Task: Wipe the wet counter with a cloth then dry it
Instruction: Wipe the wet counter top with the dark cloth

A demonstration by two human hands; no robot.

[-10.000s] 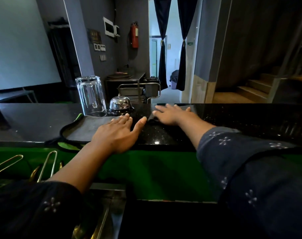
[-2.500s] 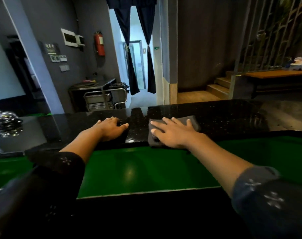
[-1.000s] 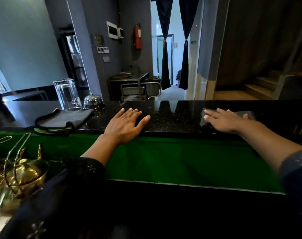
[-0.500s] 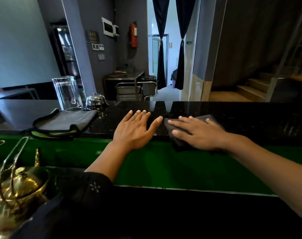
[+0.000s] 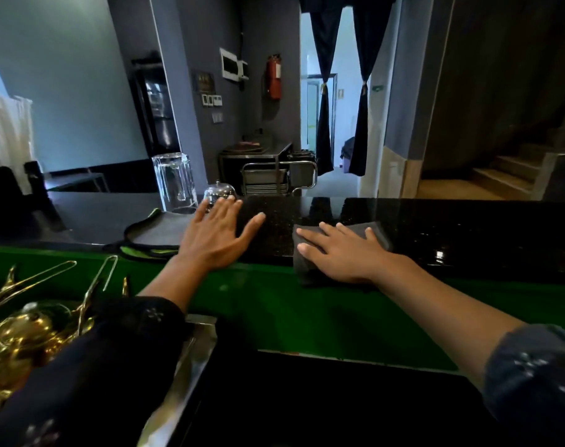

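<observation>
A glossy black speckled counter runs across the view above a green front panel. A folded dark grey cloth lies on its near edge and hangs a little over the front. My right hand presses flat on the cloth with straight, spread fingers. My left hand rests flat on the bare counter just left of the cloth, fingers spread, holding nothing.
A second dark cloth with green trim lies on the counter to the left. Behind it stand an upturned clear glass jug and a chrome call bell. Brass utensils sit low at the left.
Over the last second my right hand slid the cloth from the right toward my left hand along the near counter edge. My left hand stays flat on the counter.
</observation>
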